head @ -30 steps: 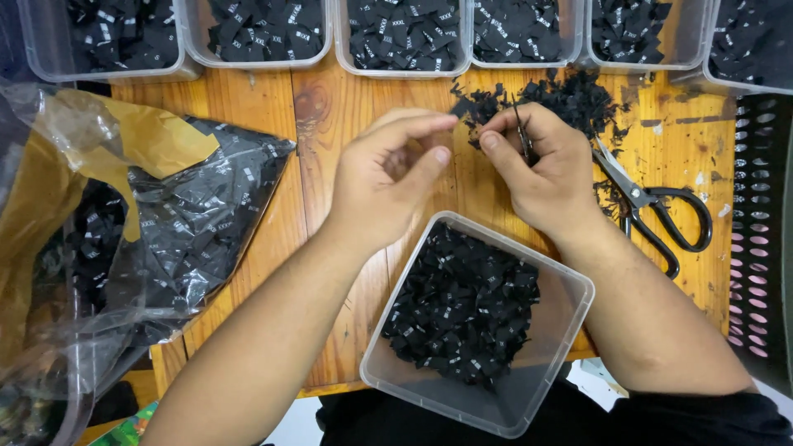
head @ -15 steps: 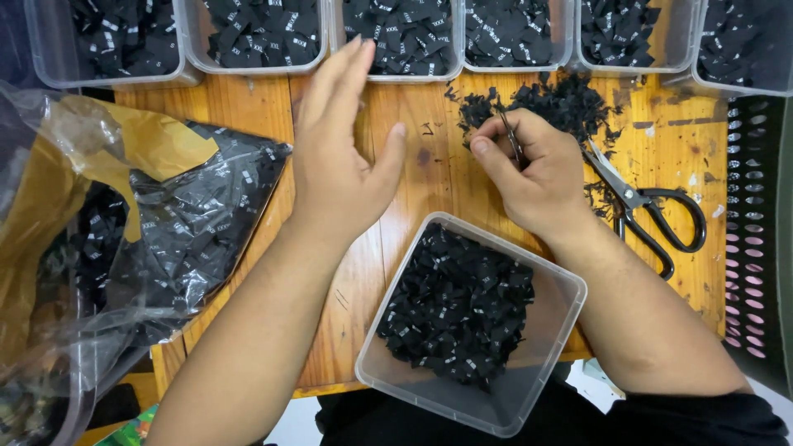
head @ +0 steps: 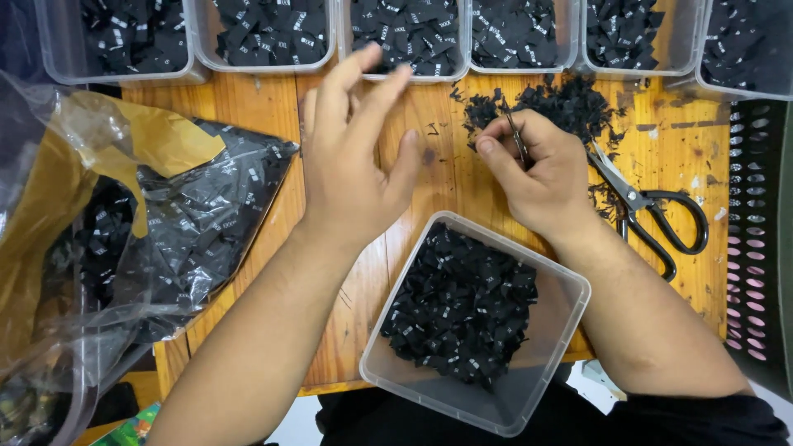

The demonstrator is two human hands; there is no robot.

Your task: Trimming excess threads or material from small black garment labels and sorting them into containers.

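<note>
Left hand [head: 351, 165] is raised over the wooden surface [head: 438, 186], fingers [head: 357, 70] spread and empty, tips reaching toward the middle tub [head: 410, 37] in the back row. Right hand [head: 541, 177] rests on the surface, thumb and forefinger pressed together on a thin dark strip [head: 518, 139] that sticks up from the pinch, at the edge of a loose pile of black scraps [head: 570, 103]. Scissors [head: 652, 211] lie just right of that hand, blades half under the scraps, handles toward the near edge. A clear square tub [head: 549, 363] of black tags with white marks sits between the forearms, hanging over the near edge. More clear tubs of tags line the back. Crumpled plastic bag [head: 198, 239] of tags with yellow paper [head: 157, 144] fills the left side. A black perforated crate [head: 756, 239] stands at far right.
</note>
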